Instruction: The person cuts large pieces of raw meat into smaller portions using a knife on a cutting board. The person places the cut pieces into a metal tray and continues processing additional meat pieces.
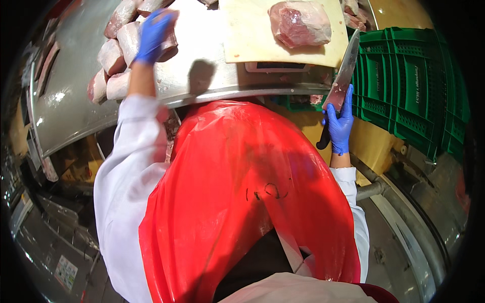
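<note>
My left hand (153, 36), in a blue glove, is over a heap of raw meat pieces (128, 40) at the far left of the metal table. A piece of meat (169, 43) lies right against its fingers, which are blurred, so their grip is unclear. My right hand (340, 126), also gloved in blue, is shut on a large knife (344, 70) near the table's right end. The blade points up and away, and the dark handle shows below the palm. A big chunk of meat (300, 23) rests on the pale cutting board (247, 38), beyond the blade.
Green plastic crates (404, 86) stand to the right of the board, close to the knife. Below the board's near edge is a flat device (277, 66). The metal table's edge (222, 94) runs in front of my red apron (242, 182). More meat lies behind the crates.
</note>
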Available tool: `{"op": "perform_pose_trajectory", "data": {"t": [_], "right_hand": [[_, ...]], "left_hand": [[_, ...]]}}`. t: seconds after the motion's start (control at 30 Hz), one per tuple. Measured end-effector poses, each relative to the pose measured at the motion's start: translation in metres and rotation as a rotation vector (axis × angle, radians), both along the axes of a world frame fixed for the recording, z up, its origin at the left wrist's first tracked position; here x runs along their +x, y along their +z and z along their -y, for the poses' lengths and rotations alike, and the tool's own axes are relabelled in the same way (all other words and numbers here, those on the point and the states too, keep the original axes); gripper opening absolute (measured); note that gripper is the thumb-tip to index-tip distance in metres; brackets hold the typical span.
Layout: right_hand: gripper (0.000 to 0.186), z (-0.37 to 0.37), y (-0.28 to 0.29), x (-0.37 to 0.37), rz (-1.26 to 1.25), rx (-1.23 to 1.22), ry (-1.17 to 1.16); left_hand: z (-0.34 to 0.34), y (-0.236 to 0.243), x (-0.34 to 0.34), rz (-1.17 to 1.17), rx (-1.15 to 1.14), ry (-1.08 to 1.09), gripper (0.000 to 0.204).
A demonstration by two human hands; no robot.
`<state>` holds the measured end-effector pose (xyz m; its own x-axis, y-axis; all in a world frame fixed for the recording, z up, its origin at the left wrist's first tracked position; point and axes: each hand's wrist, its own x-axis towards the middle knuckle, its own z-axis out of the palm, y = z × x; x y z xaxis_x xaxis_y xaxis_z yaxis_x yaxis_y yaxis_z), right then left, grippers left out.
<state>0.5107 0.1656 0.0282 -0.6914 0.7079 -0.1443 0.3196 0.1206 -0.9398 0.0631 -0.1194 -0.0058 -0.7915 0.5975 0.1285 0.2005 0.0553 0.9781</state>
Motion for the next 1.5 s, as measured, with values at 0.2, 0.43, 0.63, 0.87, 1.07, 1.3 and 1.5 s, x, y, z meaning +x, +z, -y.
{"op": "perform_pose_trajectory", "data": {"t": [0.2,0.43,0.63,0.87,1.07,1.3,1.5], "right_hand": [[0.085,-0.039,-0.021,0.008,-0.152,-0.087,0.059],[0.087,-0.087,-0.018,-0.004,-0.204,-0.075,0.155],[0.045,-0.09,-0.035,-0.027,-0.3,-0.195,0.177],[0.027,-0.036,-0.007,-0.114,-0.5,-0.455,0.053],[0.028,-0.044,-0.012,-0.182,-0.671,-0.447,-0.051],[0.036,-0.252,-0.037,-0.263,-0.19,-0.145,0.464],[0.06,-0.124,0.073,-0.238,0.05,0.585,0.306]], "left_hand": [[0.265,0.03,0.091,0.279,0.128,0.87,0.031],[0.345,0.005,0.184,0.071,0.284,1.013,0.014],[0.386,-0.122,0.19,-0.197,-0.926,1.026,0.049],[-0.094,0.013,0.086,-0.257,-0.162,0.131,0.042],[-0.232,-0.042,0.062,-0.238,-0.192,-0.171,0.037],[-0.231,-0.003,0.217,-0.269,0.036,-0.341,0.043],[-0.173,0.009,0.213,-0.131,-0.044,-0.272,0.038]]}}
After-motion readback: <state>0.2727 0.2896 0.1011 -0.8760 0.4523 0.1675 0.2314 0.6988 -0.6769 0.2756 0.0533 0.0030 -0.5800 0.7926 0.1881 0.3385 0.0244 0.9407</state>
